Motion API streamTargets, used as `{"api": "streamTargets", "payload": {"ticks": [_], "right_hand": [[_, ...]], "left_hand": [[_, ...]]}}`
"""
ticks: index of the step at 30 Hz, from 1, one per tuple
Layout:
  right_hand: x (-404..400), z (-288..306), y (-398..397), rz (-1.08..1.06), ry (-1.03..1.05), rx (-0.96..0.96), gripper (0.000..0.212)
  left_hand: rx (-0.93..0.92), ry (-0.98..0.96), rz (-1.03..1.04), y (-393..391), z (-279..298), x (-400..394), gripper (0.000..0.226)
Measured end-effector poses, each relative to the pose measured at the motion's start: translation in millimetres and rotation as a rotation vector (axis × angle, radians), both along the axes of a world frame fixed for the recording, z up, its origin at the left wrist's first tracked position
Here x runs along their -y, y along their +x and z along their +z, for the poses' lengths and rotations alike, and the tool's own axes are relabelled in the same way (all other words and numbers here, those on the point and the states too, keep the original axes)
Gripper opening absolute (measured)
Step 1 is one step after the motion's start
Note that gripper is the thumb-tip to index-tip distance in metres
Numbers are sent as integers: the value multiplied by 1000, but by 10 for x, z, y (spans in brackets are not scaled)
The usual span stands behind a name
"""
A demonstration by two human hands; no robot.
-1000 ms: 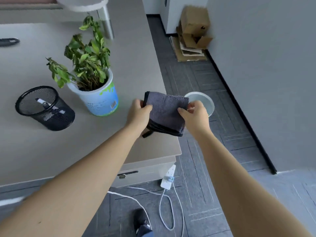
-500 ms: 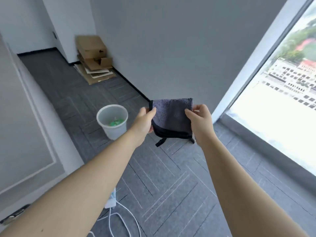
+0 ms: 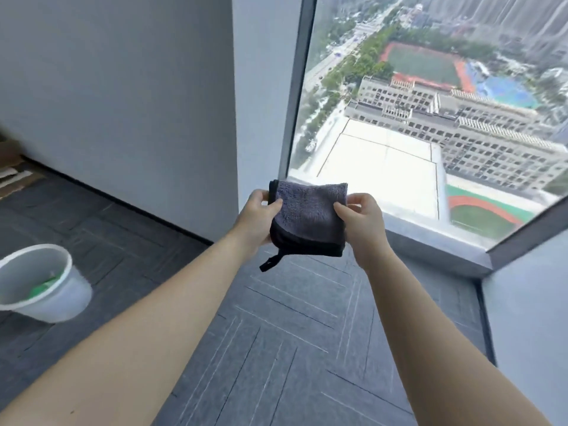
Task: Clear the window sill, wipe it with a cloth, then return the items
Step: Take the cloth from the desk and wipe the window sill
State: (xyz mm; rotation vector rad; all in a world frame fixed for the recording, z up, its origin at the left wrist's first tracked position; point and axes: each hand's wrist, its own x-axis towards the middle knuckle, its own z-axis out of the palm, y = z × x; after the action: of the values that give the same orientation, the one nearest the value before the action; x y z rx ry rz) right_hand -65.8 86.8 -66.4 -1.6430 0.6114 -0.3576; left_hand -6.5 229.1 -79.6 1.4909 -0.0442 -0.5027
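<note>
A folded grey cloth [image 3: 307, 216] with a dark edge and a small hanging loop is held up in front of me. My left hand [image 3: 256, 218] pinches its left edge and my right hand [image 3: 362, 222] pinches its right edge. Behind and below the cloth runs the low grey window sill [image 3: 436, 241], bare where I can see it, under a tall window [image 3: 430, 103]. The cloth hangs in the air, apart from the sill.
A white plastic bin [image 3: 40, 281] with something green inside stands on the dark carpet floor [image 3: 292, 333] at the left. A grey wall [image 3: 123, 87] and a pillar [image 3: 261, 87] stand left of the window. Flattened cardboard [image 3: 12, 176] lies at the far left.
My view has swung right from the desk with the plant and mesh bin to the window. Both hands have kept hold of the cloth throughout.
</note>
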Motion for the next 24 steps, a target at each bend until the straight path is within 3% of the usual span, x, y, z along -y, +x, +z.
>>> {"api": "streamTargets", "payload": {"ticks": [8,24], "right_hand": [[894,-293,446,-84,29,-29,25],[2861,-1157,3396,-169,77,-178,30]], "left_hand": [[5,67,-127,596,-198,893,17],[-120,141,-189,3640,-991,2892,22]]}}
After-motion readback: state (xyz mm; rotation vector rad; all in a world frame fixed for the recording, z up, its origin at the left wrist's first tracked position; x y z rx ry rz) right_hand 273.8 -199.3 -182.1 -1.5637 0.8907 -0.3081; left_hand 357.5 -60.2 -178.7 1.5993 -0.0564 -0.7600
